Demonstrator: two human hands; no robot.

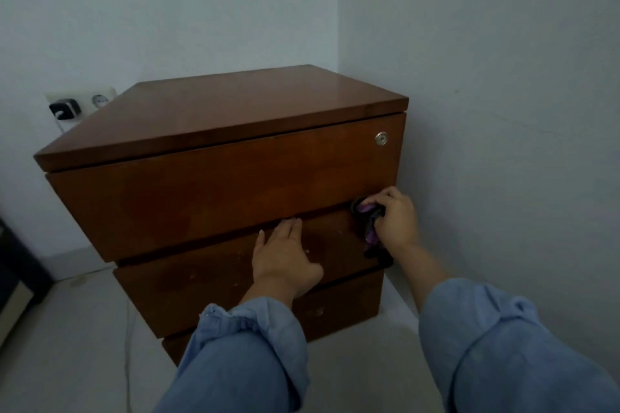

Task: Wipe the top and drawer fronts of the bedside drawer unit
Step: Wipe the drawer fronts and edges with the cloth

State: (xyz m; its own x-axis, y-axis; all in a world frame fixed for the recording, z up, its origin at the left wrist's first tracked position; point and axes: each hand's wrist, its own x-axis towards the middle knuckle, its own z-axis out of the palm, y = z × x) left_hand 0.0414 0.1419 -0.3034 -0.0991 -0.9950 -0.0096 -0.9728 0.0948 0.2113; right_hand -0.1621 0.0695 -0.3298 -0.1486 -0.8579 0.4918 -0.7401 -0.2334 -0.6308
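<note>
Right hand (394,216) pinches a dark purple cloth (367,218) against the right end of the drawer unit (218,184), at the seam between top and middle drawer fronts. Left hand (285,258) lies flat, fingers straight, on the middle drawer front (201,275).

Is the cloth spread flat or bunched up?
Bunched up. The right hand grips the cloth in a wad against the drawer fronts, with a loose end hanging below.
</note>
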